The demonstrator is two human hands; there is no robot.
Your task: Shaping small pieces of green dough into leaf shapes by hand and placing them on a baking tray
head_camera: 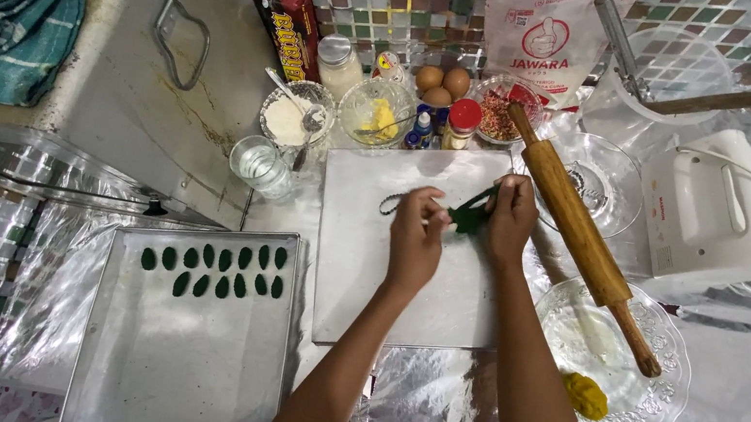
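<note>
My left hand (415, 236) and my right hand (511, 218) meet over a white cutting board (356, 277). Between their fingertips they pinch a thin piece of dark green dough (470, 216), part of it hidden by the fingers. A small dark loop-shaped piece (389, 204) lies on the board just left of my left hand. To the lower left a metal baking tray (178, 360) carries several small green leaf-shaped dough pieces (213, 268) in two rows.
A wooden rolling pin (578, 235) leans across a glass plate (653, 397) holding yellow dough (585, 395). A white hand mixer (708, 214) sits at right. Bowls, jars, eggs (443, 81), a glass of water (259, 165) and a flour bag (543, 29) crowd the back. Foil covers the counter.
</note>
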